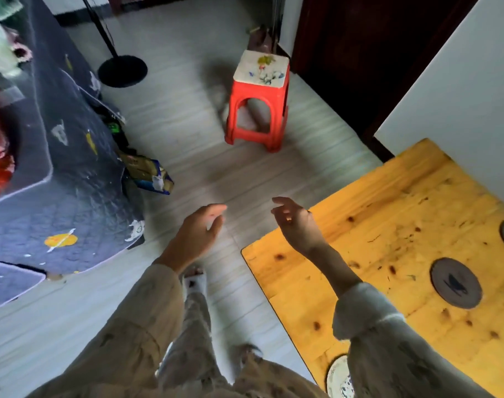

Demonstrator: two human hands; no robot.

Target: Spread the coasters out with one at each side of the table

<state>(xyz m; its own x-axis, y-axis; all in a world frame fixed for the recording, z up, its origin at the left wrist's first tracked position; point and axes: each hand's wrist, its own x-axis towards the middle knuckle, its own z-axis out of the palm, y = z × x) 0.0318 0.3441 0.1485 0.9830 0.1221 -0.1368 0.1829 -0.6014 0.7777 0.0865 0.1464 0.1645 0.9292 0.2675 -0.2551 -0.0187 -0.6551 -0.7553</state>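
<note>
Both the left hand (200, 229) and right hand (295, 222) hang empty, fingers loosely apart. On the yellow wooden table (374, 231) lies a round dark coaster (456, 282) bearing a black butterfly mark; a pale patterned coaster (338, 377) sits at the near edge. No writing is readable.

Left hand (200, 232): empty, fingers loosely curled, reaching toward 12 o'clock. Right hand (295, 222): empty, fingers spread and slack, pointing to 11 o'clock. Both forearms extended, beige sleeves pushed back from the wrists.

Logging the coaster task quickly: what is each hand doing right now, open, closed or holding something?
Left hand: open, empty, over the floor.
Right hand: open, fingers loosely curled, empty, over the table edge.
</note>
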